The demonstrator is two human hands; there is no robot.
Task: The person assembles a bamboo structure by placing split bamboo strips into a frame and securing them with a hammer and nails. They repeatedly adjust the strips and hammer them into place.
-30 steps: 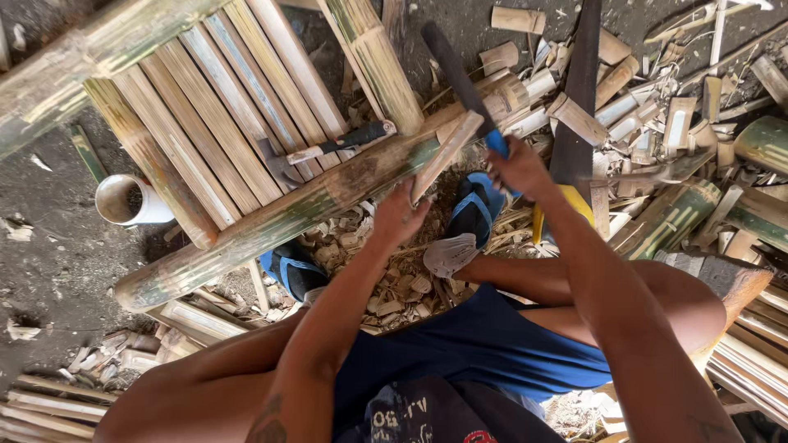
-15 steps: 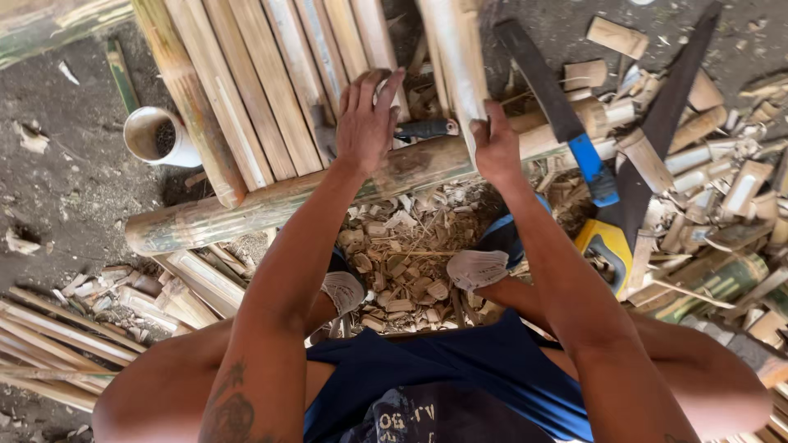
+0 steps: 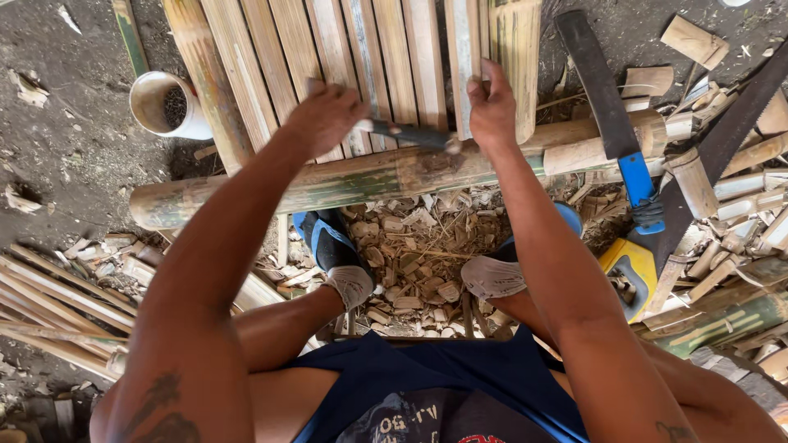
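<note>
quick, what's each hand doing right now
Left hand: closed on the handle of a hammer.
Right hand: closed on the end of a bamboo slat; whether it pinches a nail cannot be told.

Outdoor bamboo workshop on bare ground — dark dirt floor [image 3: 74, 156], no bench. Split bamboo slats [image 3: 328, 49] laid side by side over a thick bamboo pole [image 3: 345, 184]. Chips and shavings [image 3: 410, 254] heaped under it, offcut blocks [image 3: 698, 41] scattered about. Tools lie around — a blue-handled machete [image 3: 607, 98], a handsaw [image 3: 706, 164]. A white cup [image 3: 164, 107] stands on the dirt.
</note>
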